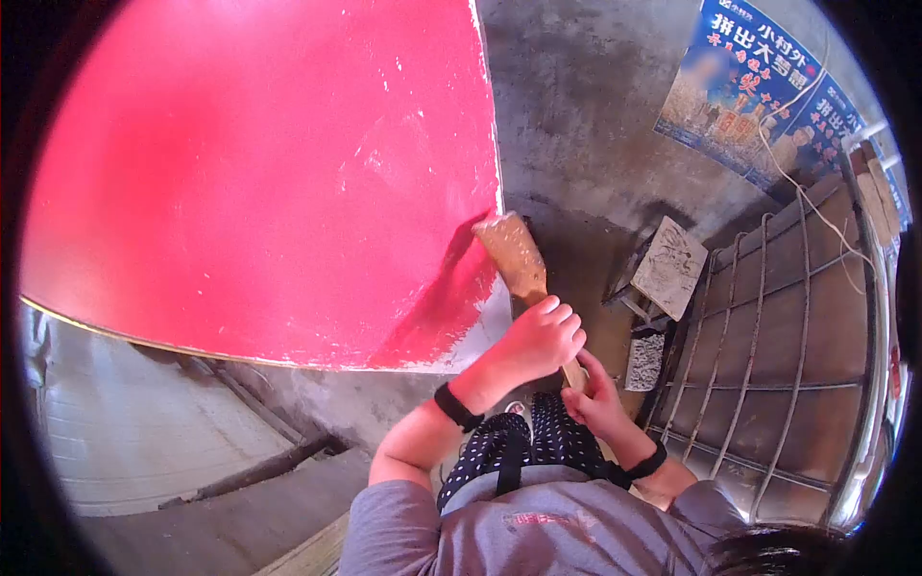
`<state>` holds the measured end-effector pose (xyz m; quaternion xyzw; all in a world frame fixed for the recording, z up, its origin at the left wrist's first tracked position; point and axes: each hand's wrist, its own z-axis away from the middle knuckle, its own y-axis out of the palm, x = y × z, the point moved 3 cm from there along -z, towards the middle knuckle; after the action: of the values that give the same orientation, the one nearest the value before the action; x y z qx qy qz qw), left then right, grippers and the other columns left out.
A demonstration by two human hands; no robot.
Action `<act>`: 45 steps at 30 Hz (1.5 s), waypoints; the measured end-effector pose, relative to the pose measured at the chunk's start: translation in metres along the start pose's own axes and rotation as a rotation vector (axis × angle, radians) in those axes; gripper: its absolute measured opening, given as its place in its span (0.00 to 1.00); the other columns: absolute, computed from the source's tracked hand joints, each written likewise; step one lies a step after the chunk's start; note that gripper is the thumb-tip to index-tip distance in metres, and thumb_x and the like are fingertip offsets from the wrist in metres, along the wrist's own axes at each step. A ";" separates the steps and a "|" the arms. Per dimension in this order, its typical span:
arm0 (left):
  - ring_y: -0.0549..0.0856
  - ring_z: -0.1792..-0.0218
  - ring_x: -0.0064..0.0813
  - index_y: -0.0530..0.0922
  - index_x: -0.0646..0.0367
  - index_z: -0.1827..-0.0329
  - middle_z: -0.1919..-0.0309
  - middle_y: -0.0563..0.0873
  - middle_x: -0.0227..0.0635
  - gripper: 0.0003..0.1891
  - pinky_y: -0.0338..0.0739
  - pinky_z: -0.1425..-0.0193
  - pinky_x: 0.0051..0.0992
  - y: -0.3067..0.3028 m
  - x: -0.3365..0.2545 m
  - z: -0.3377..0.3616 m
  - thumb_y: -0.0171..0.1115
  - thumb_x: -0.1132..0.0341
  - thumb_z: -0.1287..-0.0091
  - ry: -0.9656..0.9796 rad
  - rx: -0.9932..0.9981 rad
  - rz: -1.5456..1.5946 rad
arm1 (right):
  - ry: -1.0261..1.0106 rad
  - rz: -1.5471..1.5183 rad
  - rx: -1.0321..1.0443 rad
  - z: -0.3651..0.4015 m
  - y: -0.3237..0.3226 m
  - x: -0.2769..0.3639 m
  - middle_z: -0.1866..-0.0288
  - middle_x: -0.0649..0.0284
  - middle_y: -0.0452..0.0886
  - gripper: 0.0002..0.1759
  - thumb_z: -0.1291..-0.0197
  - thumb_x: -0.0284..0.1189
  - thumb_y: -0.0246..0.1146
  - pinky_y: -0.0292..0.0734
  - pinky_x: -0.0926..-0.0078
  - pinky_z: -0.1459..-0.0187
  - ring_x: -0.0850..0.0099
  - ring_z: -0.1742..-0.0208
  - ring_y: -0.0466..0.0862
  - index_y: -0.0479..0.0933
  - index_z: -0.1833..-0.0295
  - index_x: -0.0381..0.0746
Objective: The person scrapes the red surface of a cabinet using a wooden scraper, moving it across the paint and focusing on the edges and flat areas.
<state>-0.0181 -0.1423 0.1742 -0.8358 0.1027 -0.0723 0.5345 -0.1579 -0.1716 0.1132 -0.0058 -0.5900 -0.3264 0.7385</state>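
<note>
My left hand (543, 338) is wrapped round the neck of a wooden paddle-like tool (516, 254) with a broad, flat, pale-speckled head. Lower down, my right hand (597, 396) grips the end of its handle. The tool's head is raised at the right edge of a large red panel (259, 192), overlapping that edge in this view and casting a dark shadow on the red. Scuffs and pale specks mark the panel, and near its lower right corner the red gives way to whitish patches. Both wrists wear black bands.
To the right stand a small stool (669, 267) with a stained top and a metal grid frame (759, 346). Blue posters (740, 86) hang on the grey wall behind, near a loose white cable (768, 144). Pale sheeting (144, 422) lies at lower left.
</note>
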 end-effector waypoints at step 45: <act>0.76 0.78 0.32 0.71 0.55 0.73 0.82 0.73 0.30 0.13 0.66 0.76 0.29 -0.011 0.045 -0.068 0.65 0.69 0.62 -0.540 -0.542 0.270 | -0.549 0.874 0.402 -0.033 -0.006 0.212 0.47 0.57 0.69 0.19 0.57 0.20 0.62 0.72 0.77 0.60 0.68 0.54 0.76 0.73 0.55 0.34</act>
<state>0.0108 -0.2088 0.2131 -0.9144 0.0830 0.2503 0.3073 -0.1129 -0.2899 0.2860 -0.1937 -0.7541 0.1429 0.6110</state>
